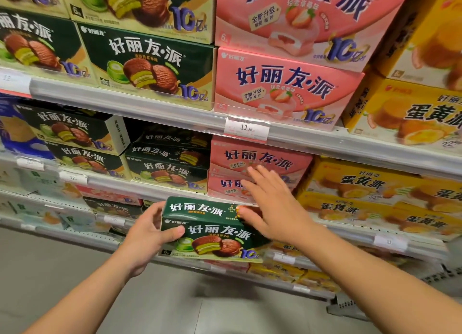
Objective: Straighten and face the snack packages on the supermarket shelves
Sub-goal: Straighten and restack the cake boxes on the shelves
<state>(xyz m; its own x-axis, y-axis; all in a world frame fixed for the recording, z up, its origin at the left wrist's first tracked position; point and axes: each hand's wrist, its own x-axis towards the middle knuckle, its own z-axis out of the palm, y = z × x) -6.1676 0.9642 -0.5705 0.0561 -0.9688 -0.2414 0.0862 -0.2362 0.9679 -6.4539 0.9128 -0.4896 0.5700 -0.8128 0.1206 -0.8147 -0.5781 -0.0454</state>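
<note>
Left hand (147,236): grips the left end of the green box (210,230), thumb on its front face, fingers wrapped round the side.
Right hand (271,206): fingers straight and spread, holding nothing; thumb tip touches the top right corner of the green box, the other fingers reach up in front of the pink boxes (260,167).
Green box: held out in front of the shelves, off any shelf, front face toward the camera, tilted slightly down on the right.
Pink boxes: stacked two high on the shelf just above and right of the green box, fronts facing out.
Green stack (170,168): same green packs, just above and left of the green box; the leftmost upper pack (75,131) is turned at an angle, white side panel showing.
Yellow boxes (375,193): right of the green box, beside the pink boxes, two rows high.
Upper shelf rail (140,103): well above the green box, carries a price tag (246,128) reading 11.50; larger green, pink and yellow boxes stand on it.
Floor (75,266): grey, below and left of the green box.
</note>
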